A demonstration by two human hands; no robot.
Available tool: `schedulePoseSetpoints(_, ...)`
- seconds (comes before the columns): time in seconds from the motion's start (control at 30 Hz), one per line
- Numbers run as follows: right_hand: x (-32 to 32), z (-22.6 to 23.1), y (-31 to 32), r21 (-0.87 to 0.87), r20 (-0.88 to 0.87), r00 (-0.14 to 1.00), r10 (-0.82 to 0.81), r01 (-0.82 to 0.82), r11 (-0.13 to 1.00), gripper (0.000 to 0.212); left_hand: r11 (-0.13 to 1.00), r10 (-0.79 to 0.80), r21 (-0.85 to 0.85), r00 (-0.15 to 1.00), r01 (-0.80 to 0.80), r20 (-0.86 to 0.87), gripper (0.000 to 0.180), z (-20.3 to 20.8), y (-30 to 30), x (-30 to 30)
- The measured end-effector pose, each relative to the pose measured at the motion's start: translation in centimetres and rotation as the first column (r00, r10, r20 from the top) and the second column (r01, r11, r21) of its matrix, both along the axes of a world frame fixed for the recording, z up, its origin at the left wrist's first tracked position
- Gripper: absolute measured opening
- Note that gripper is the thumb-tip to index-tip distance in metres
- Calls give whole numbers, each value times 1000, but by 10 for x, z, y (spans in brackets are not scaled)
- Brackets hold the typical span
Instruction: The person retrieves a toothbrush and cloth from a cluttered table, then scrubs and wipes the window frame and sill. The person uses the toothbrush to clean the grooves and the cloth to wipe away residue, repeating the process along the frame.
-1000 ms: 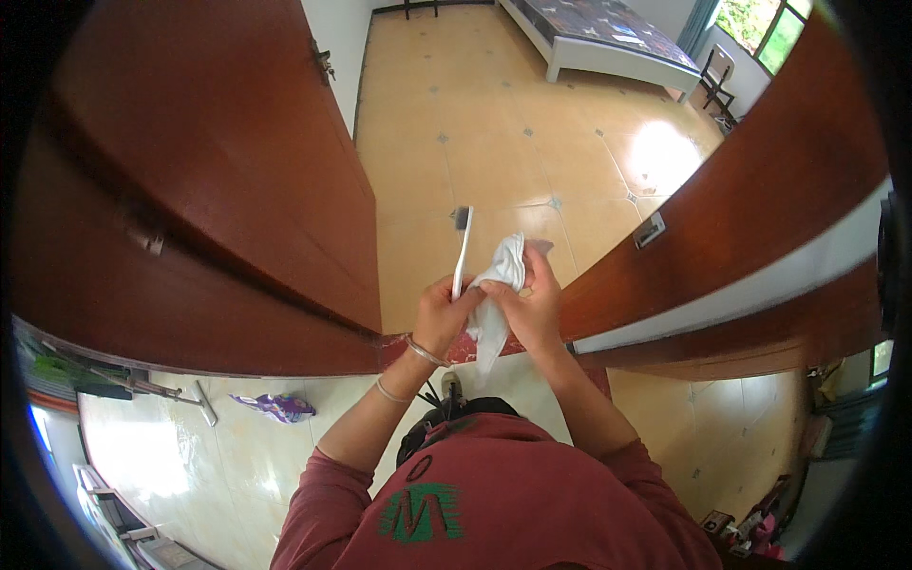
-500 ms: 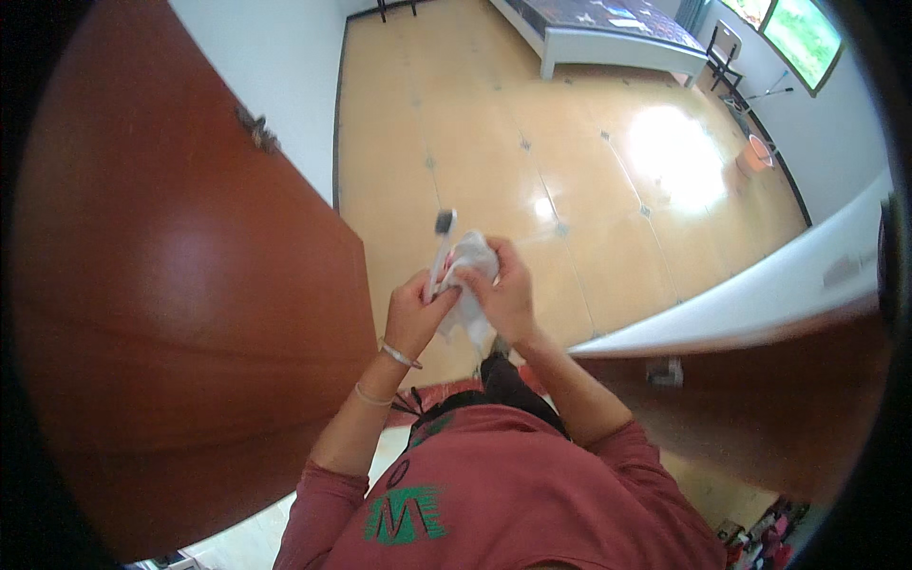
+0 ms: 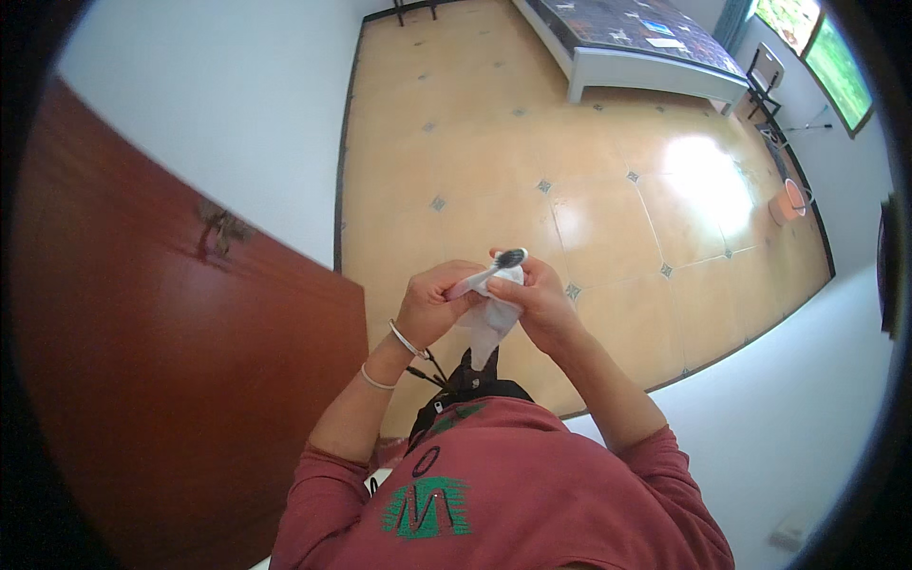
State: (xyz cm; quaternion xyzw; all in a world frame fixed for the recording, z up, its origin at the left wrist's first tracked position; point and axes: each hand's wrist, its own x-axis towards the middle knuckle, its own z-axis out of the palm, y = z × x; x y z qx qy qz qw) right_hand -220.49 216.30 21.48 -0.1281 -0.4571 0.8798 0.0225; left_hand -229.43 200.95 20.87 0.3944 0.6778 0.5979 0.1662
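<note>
A white toothbrush (image 3: 483, 277) with dark bristles slants up to the right in front of me. My left hand (image 3: 432, 302) is closed around its handle end, with a white bangle and a second band on that wrist. My right hand (image 3: 541, 299) pinches a crumpled white tissue (image 3: 488, 328) close under the brush head. The tissue hangs down between both hands, and the left fingertips touch it too. Part of the handle is hidden behind the fingers and tissue.
A reddish-brown door (image 3: 190, 380) stands close on my left. A white wall (image 3: 760, 418) is close on my right. Across the tiled floor (image 3: 494, 171) are a bed (image 3: 655, 76), a chair (image 3: 768, 71) and an orange bucket (image 3: 787, 202) by the far right wall.
The toothbrush has tipped from nearly upright to slanting right, over the tissue. Both hands have shifted slightly right, and I have moved forward past the door edge into the room.
</note>
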Motion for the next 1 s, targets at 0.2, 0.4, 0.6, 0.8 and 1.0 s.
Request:
schedulePoseSetpoints(0.2,-66,-17,109,-44,126,971,-202,208,977,41,983,-176,-31,980,180,97,26,-19,130,-90)
schedulePoseSetpoints(0.4,-59,8,237,6,139,881,-452,456,890,46,906,-424,80,894,416,146,29,-3,293,-110)
schedulePoseSetpoints(0.6,-33,29,361,82,70,749,-659,654,752,61,832,-545,96,771,547,329,27,18,449,-99)
schedulePoseSetpoints(0.8,-15,47,495,205,-92,733,-674,676,707,74,863,-423,-26,751,504,507,23,46,581,-80)
schedulePoseSetpoints(1.0,-63,52,623,481,-129,747,-652,622,617,78,881,-410,26,735,472,540,21,50,714,-126)
